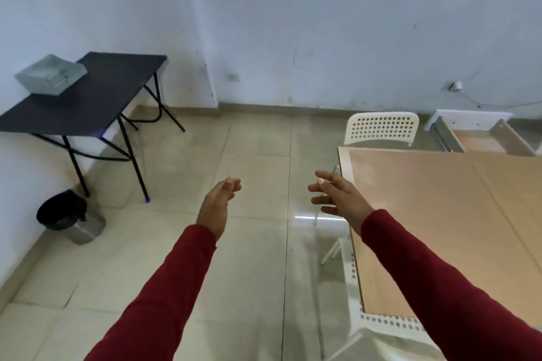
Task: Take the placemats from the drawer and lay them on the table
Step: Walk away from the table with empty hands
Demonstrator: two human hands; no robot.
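Both my hands, left (218, 202) and right (340, 199), hang empty, fingers loose. No placemats visible; presumably light, floppy, best gripped by edges.

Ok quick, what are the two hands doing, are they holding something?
Left hand: open, fingers loosely curled, holding nothing.
Right hand: open, fingers spread, holding nothing.

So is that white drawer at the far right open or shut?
Open. The drawer is pulled out, its white front and side walls exposed. No placemats show inside, though part is cut off.
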